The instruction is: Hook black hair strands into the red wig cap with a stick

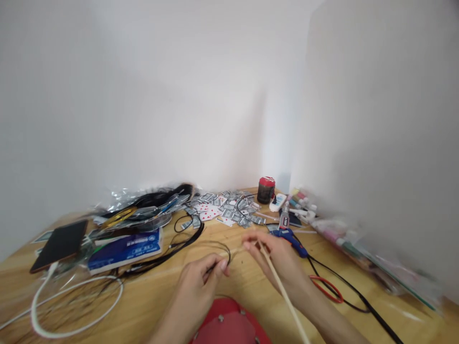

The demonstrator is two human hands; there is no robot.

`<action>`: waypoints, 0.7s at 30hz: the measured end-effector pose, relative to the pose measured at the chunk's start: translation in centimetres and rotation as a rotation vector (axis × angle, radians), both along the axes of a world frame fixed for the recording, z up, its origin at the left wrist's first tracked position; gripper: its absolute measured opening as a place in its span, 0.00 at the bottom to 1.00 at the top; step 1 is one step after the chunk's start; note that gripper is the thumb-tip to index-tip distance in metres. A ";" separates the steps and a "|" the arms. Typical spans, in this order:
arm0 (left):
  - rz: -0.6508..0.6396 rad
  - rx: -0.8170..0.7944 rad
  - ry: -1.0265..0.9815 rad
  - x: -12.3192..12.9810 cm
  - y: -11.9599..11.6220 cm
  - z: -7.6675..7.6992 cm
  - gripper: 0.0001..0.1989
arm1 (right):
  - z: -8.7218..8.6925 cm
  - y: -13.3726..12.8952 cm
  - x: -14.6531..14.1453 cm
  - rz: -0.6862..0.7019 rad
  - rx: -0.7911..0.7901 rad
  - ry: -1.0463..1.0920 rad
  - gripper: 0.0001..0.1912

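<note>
Head view: left hand (pixel 202 277) curled around black strand (pixel 228 253)

The left hand (pixel 203 279) is curled, thumb pressed to the bent forefinger in a pinch. The right hand (pixel 273 255) lies a little farther forward, fingers bent and tips pointing toward the left, gripping near the fingertips. The hands are near but apart; the left forearm (pixel 175 313) and right forearm (pixel 322 306) slant outward behind them.

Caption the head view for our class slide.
Left hand pinching dark strand, right hand holding pale stick, over a wooden table.
</note>
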State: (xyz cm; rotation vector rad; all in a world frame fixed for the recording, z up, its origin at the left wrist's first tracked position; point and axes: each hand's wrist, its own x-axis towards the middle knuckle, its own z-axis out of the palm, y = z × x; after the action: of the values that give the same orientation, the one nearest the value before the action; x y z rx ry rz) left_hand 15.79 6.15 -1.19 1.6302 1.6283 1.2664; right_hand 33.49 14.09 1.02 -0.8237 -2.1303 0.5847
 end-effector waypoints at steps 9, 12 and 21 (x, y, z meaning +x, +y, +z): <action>-0.171 -0.044 -0.047 -0.5 -0.2 0.5 0.18 | 0.1 -1.6 -1.2 0.310 -0.030 -0.120 0.12; -0.137 -0.040 -0.016 -0.8 -0.5 1.1 0.18 | -0.3 -0.3 -0.8 0.264 -0.137 -0.114 0.14; -0.135 -0.224 -0.337 -3.0 -0.8 2.8 0.24 | 1.0 2.9 1.7 0.236 -0.274 -0.002 0.17</action>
State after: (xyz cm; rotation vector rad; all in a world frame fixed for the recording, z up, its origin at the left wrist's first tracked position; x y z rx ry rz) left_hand 12.79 5.34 1.64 1.2890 1.3738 1.1695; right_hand 35.24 17.04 1.98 -0.7200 -2.1946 1.0167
